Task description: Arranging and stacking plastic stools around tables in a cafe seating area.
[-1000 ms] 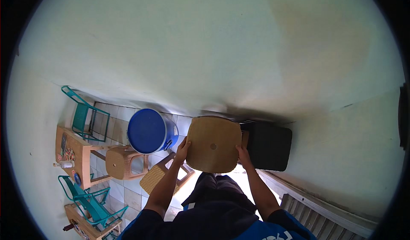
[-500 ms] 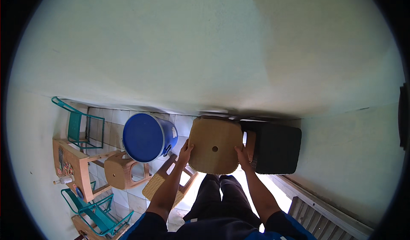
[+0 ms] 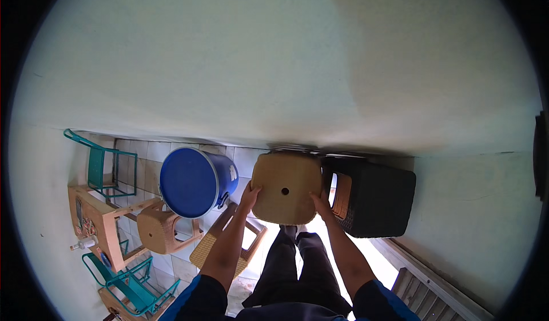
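Observation:
A brown plastic stool (image 3: 286,169) with a rounded square seat and a small centre hole is in front of me, close to the wall. My left hand (image 3: 249,197) grips its left edge, thumb on the seat top. On the opposite edge my right hand (image 3: 320,203) has the same hold, its other fingers hidden under the rim. Just to the right stands a black stool (image 3: 384,198), with a brown part showing at its left side. A tan woven-pattern stool (image 3: 213,251) lies beneath my left forearm, partly covered by it.
A blue lidded drum (image 3: 189,182) stands left of the stool. Farther left are another brown stool (image 3: 151,233), a wooden table (image 3: 108,218) with a bottle (image 3: 84,243), and green metal chairs (image 3: 96,166). Pale walls (image 3: 229,64) enclose the corner; a slatted panel (image 3: 432,298) is at lower right.
The held stool sits slightly higher in the picture, closer to the wall. More of the black stool's side shows, and one of my feet is now visible. Both hands keep their hold.

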Motion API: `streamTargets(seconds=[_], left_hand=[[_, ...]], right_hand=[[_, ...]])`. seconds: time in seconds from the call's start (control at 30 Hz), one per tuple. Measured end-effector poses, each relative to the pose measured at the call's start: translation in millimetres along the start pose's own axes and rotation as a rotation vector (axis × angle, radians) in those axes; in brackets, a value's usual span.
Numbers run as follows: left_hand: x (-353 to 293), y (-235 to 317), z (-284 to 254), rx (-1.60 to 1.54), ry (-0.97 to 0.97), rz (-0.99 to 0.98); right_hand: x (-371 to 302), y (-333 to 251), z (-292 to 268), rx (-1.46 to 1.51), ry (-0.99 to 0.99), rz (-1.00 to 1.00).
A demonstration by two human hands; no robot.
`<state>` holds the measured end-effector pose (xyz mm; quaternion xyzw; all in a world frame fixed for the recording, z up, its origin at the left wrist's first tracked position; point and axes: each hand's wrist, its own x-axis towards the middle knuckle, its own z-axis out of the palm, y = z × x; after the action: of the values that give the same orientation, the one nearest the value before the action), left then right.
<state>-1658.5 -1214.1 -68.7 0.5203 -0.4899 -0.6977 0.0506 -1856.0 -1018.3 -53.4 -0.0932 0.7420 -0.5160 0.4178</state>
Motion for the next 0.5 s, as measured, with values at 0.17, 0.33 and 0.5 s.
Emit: streamTargets(seconds=[0.17, 0.33, 0.5], left_hand=[[20, -3, 16, 0.05, -0.035, 0.063], [11, -11, -5, 0.134, 0.091, 0.121], [16, -8, 13, 0.129, 0.067, 0.152]], right_hand=[[25, 28, -14, 0.055, 0.035, -0.112], [10, 4, 1, -0.05, -0.058, -0.022], [20, 41, -19, -0.264, -0.01, 0.119]])
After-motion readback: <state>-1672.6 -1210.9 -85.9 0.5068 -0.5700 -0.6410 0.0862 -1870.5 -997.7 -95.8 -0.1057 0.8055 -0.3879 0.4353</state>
